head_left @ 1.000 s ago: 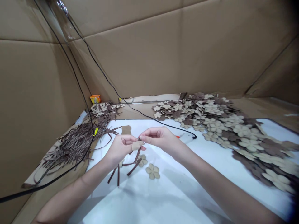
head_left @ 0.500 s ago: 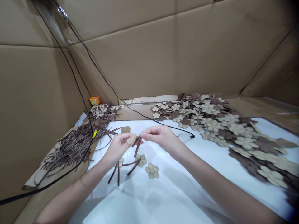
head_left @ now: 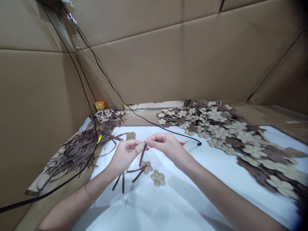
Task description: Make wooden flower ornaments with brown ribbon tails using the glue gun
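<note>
The left hand [head_left: 125, 154] and right hand [head_left: 166, 147] grasp a brown strip [head_left: 142, 156] at its upper end, above the white surface [head_left: 168, 208]. The flower pile [head_left: 216, 120] borders the right-hand side; the strip pile [head_left: 80, 144] borders the left. Cardboard [head_left: 156, 64] bounds the far edge. White surface extends nearward from the loose flower [head_left: 158, 178].

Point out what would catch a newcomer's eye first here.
The big heap of beige and brown flower cutouts sprawls across the right side. Opposite it, at left, lies a tangle of brown strips. Between them, the left hand and right hand meet over the white work surface.
</note>
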A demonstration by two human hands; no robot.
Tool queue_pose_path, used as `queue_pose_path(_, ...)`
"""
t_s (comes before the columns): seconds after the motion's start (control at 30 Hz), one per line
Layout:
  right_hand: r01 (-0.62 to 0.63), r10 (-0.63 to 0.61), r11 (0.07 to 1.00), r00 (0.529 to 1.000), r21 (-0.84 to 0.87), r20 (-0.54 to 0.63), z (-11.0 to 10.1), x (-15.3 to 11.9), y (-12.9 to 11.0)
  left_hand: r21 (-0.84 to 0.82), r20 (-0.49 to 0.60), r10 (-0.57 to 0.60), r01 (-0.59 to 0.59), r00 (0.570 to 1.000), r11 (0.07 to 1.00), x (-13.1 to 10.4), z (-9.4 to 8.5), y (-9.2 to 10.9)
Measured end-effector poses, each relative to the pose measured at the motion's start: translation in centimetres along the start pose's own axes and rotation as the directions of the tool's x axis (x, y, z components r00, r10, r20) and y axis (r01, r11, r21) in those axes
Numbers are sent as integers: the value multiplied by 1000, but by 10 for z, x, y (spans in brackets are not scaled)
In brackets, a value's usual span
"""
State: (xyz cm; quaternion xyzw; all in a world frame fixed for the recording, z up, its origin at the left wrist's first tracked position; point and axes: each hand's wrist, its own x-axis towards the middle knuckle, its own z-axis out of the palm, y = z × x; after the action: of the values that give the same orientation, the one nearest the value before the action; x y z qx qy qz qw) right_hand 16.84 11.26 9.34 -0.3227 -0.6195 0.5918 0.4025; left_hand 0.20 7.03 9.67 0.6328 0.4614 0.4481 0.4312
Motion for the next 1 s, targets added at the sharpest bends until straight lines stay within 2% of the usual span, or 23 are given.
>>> queue_pose_path(0.1,4,-4,1000,1000,-16,-9,1,-1,-1,43,2,34,-34,999,999,-2,1,2)
queue_pose_path(0.2,20,-21,999,1000,-39,-15,2,-2,-1,57,-18,17,-16,1000,998,-2,3,4)
queue_pose_path(0.37,29,-30,999,997,-24,-65,5,-2,0,-37,-110,-16,12,994,999,1,12,-2)
queue_pose_path(0.6,53,-48,998,988,28,-149,15,-2,8,-70,-214,71,-88,974,994,-3,24,-13)
queue_pose_path(0.73,33,-24,994,996,100,-86,15,-4,6,-65,-222,88,-105,971,992,-5,24,-13)
queue_pose_path(0.83,-40,47,989,998,141,-43,12,-4,2,-83,-202,90,-109,975,991,-5,21,-13)
queue_pose_path(0.9,-66,71,995,996,78,-61,8,-4,-3,-85,-196,93,-112,976,990,-6,20,-12)
queue_pose_path(1.0,5,-21,991,993,-136,-114,1,-7,-16,-97,-181,100,-119,978,988,-7,18,-8)
